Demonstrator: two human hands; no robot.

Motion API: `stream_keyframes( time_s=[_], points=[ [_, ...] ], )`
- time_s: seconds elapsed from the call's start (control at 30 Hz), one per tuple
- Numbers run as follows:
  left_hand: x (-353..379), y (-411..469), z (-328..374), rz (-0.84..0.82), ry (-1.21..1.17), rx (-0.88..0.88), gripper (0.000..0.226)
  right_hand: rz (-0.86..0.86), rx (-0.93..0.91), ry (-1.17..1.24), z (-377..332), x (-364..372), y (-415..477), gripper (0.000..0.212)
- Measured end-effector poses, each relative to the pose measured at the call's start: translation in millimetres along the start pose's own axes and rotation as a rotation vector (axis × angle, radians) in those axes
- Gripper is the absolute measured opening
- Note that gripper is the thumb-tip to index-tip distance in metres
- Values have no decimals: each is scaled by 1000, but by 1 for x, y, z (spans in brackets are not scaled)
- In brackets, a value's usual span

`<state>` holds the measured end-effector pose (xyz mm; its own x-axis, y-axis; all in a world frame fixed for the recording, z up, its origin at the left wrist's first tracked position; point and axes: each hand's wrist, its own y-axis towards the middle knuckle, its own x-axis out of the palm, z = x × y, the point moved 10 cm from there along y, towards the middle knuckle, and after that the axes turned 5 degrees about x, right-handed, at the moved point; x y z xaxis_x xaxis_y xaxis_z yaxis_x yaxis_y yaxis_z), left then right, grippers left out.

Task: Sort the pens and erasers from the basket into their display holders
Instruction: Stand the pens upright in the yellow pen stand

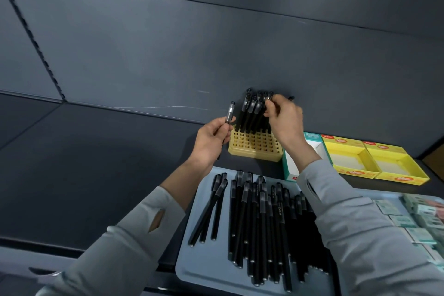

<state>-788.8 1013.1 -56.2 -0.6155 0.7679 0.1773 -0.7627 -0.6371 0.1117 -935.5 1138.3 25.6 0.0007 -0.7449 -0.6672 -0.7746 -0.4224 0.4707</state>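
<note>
The left hand (211, 138) grips a black pen (230, 113) upright, just beside the yellow holder (254, 145) on the dark tabletop (108, 163). The right hand (284, 115) pinches a second pen (270, 96) standing in the holder's back row. Loose pens (259, 223) lie on the grey tray (206, 264) nearer me.

Cool, dim light spreads evenly, leaving a soft sheen on the dark grey matte wall panels (168, 43) and a faint shadow on the dark shelf (101, 166). Wide-angle distortion bends the edges; the pale green erasers (422, 220) at right blur.
</note>
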Motion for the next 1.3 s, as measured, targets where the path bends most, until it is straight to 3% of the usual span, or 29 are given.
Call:
stream_keyframes(
  time_s=[0.47, 0.67, 0.77, 0.87, 1.03, 1.2, 1.3],
  points=[
    [5, 2, -2, -3, 3, 21, 26, -95, 42, 43, 15, 13, -5, 22],
    [12, 0, 1, -33, 6, 33, 25, 147, 49, 134, -2, -22, -21, 22],
    [20, 0, 3, -47, 22, 36, 25, -51, 16, 272, -22, -5, -28, 29],
    [28, 0, 2, -60, 51, 36, 22, -187, 10, 365, -28, 12, -32, 19],
    [30, 4, -1, -105, 288, 78, 26, -152, 101, 431, -3, 3, -23, 19],
    [29, 3, -10, -191, 845, 245, 30, 30, 154, 368, 23, -33, -13, 18],
    [35, -1, -24, -307, 1020, 284, 37, 111, 113, 289, 25, -46, -9, 17]
  ],
)
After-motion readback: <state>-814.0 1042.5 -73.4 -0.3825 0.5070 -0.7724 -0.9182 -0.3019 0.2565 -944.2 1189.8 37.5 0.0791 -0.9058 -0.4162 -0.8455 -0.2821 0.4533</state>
